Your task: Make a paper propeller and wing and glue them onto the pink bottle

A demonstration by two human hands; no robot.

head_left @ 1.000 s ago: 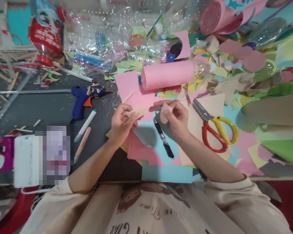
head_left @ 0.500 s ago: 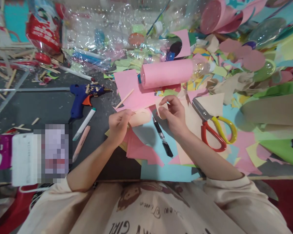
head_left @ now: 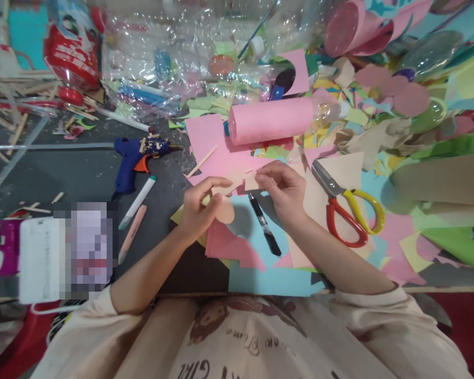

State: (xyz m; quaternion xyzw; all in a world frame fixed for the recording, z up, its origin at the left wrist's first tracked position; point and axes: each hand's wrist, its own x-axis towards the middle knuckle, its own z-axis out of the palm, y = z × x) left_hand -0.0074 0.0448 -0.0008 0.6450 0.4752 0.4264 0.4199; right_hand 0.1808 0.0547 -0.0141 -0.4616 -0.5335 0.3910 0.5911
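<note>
Round-ended paper (head_left: 224,211) is sitting in the middle of the frame, and a small paper piece (head_left: 252,182) is sitting just right of it. The left hand (head_left: 199,208) is pinching the round-ended paper between thumb and fingers, with its pointing finger reaching out over the top. The right hand (head_left: 288,192) is pinching the small paper piece by its right edge.

Both papers are looking thin, so a hard squeeze or a quick tug might be leaving a crease or a rip. A loose pinch might be letting one drop near the black pen (head_left: 264,223), onto the blue paper (head_left: 270,281) below. Lots of scraps are lying around, so a dropped bit might be getting mixed up with them.

The round-ended paper is showing a pale peach colour and a smooth, curved bottom. Fingers are hiding its left side. The small paper piece is looking creamy, with a fairly straight left edge.
</note>
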